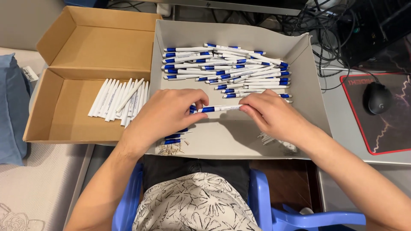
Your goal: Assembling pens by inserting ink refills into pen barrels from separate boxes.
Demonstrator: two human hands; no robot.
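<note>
Both hands hold one white pen with a blue grip [219, 108] level above the grey box's floor. My left hand [165, 114] pinches its blue end, my right hand [274, 114] its white end. Behind them lies a pile of several white and blue pens [227, 70] in the grey box [299, 55]. Blue pen parts [173, 139] and small springs [170, 149] lie under my left hand. More small white parts [269, 139] show below my right hand.
A brown cardboard box [68, 119] at the left holds several white pen barrels [120, 100]. A black mouse [378, 97] rests on a red-edged pad [398, 128] at the right. Cables [325, 25] run behind. A blue plastic chair [261, 201] is below.
</note>
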